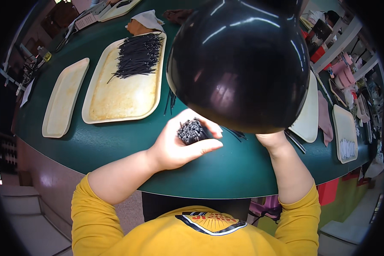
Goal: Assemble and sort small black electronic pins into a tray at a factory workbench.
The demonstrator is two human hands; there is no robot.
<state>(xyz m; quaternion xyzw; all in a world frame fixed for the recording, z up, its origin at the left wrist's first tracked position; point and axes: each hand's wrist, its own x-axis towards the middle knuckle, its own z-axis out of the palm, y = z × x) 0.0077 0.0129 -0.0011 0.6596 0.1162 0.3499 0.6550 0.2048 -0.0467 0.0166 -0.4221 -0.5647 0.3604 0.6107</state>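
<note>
My left hand (173, 143) is wrapped round a thick bundle of thin black rods (193, 131), whose cut ends face me. The hand is just above the green table, near its front edge. A large black lamp shade (239, 68) covers much of the middle. Beneath its rim only the wrist and heel of my right hand (272, 138) show; its fingers are hidden. Between my hands a few loose black rods (235, 133) stick out from under the shade. More black rods (170, 102) lie beyond my left hand.
A cream tray (115, 112) at the left holds a large pile of black rods (138, 55). Left of it lies a narrower cream tray (66, 98). Another cream tray (344, 123) with white pieces sits at the right, near a pink cloth (325, 117). A white cloth (148, 20) lies at the back.
</note>
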